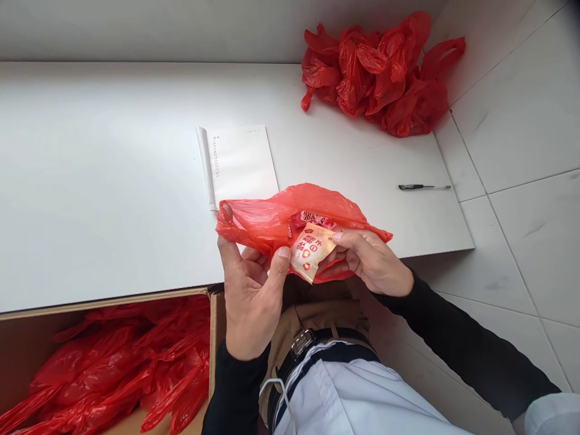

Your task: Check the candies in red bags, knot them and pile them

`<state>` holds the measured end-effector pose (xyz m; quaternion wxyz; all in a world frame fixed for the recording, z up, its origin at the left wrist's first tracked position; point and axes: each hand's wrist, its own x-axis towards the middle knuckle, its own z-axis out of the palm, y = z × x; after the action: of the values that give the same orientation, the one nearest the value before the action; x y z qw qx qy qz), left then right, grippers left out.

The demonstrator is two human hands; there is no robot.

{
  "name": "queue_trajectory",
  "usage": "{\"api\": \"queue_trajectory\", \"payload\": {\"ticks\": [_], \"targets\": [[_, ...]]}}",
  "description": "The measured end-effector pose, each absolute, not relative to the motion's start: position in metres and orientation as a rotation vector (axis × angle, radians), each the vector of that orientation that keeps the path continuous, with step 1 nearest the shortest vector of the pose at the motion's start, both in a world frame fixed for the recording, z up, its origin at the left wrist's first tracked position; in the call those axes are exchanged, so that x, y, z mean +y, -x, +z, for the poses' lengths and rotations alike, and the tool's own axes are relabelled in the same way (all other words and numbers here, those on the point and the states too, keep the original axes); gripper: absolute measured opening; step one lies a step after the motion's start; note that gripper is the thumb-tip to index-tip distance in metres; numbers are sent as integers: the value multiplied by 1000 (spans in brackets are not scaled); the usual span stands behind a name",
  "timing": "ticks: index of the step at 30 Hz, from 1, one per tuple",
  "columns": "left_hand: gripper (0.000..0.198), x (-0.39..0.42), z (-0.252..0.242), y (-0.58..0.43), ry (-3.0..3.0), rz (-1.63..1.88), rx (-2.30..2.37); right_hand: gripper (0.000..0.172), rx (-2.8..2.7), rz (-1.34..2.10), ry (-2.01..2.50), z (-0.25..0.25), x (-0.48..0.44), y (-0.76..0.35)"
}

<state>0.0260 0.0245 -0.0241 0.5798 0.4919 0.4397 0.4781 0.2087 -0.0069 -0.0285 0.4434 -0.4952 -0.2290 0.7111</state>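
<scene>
One yellow packet, centre of frame, pinched at its right edge between thumb and fingers of the right hand; one open red bag, held at its left by the left hand. Inside: at least one pink packet. One pen, right; one notebook, upper centre.

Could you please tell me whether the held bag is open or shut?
Open: the bag gapes, showing a pink packet inside; the left hand holds its edge.
</scene>
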Motion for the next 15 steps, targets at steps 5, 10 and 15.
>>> {"api": "queue_trajectory", "payload": {"ticks": [5,10,15], "targets": [[71,23,-22,-25,-1125,1230,1107,35,-629,1584,1297,-27,-14,-211],[73,19,-18,-27,-1159,1194,1072,35,-666,1544,1342,-24,-16,-210],[75,16,-17,-27,-1207,1143,1093,37,-683,1567,1334,-23,-16,-209]]}}
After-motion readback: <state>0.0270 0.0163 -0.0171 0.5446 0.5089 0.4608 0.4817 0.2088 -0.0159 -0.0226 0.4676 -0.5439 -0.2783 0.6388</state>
